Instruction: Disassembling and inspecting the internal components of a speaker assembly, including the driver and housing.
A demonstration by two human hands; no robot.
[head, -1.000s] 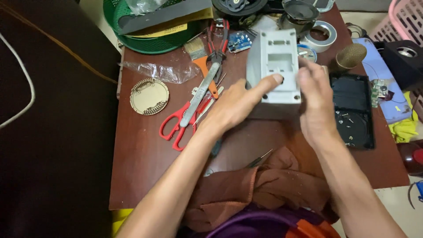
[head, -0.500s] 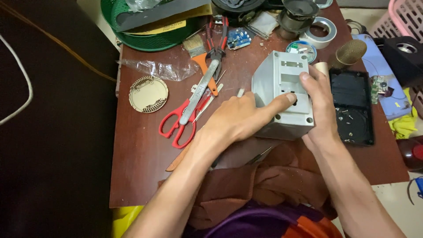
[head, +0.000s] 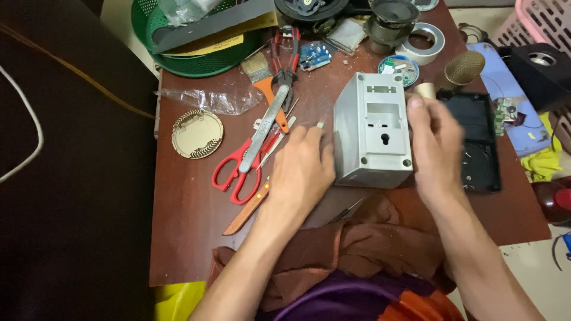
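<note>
Grey plastic housing sits at the centre of the frame on a brown wooden table, its moulded back face with a keyhole slot turned up. Across the lower middle of the frame a brown cloth bunches at the table's near edge. At the upper left a green basket hangs over the far corner, and right of the housing lies a black tray-like casing. The left hand lies flat on the table, fingers loose and spread, pressed against the housing's left wall. The right hand curls round the housing's right edge, thumb on the top face, gripping it. Left of centre, red-handled scissors lie under a metal file, with red pliers above them. A round perforated brass-coloured disc rests at the left, a crumpled clear plastic bag just above it, and a small blue circuit board near the top
</note>
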